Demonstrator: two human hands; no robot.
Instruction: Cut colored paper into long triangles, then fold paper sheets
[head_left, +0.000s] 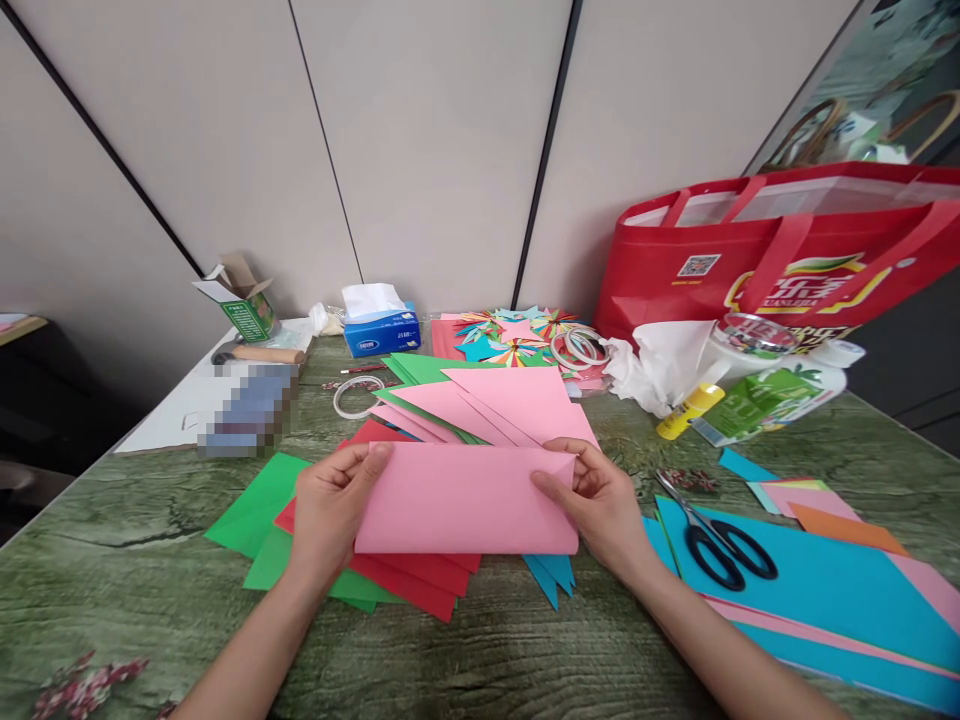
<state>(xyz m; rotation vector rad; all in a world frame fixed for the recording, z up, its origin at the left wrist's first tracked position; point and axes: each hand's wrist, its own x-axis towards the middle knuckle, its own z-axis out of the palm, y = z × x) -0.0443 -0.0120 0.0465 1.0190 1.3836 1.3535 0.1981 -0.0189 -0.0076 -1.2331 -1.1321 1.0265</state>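
Note:
A pink sheet of paper [465,500], folded into a long rectangle, is held just above the green table [525,650]. My left hand [330,505] pinches its left end, thumb on top. My right hand [600,500] grips its right end at a folded corner. Under the pink sheet lie red paper [420,585], green paper [255,510] and blue paper [551,575]. Behind it is a fan of pink and green folded sheets [487,400].
Black-handled scissors [720,545] lie on blue sheets [825,590] at the right. A yellow glue stick [688,410], tape rings [356,395], a tissue box [381,328], coloured paper stars [514,335] and a red bag [787,265] sit further back.

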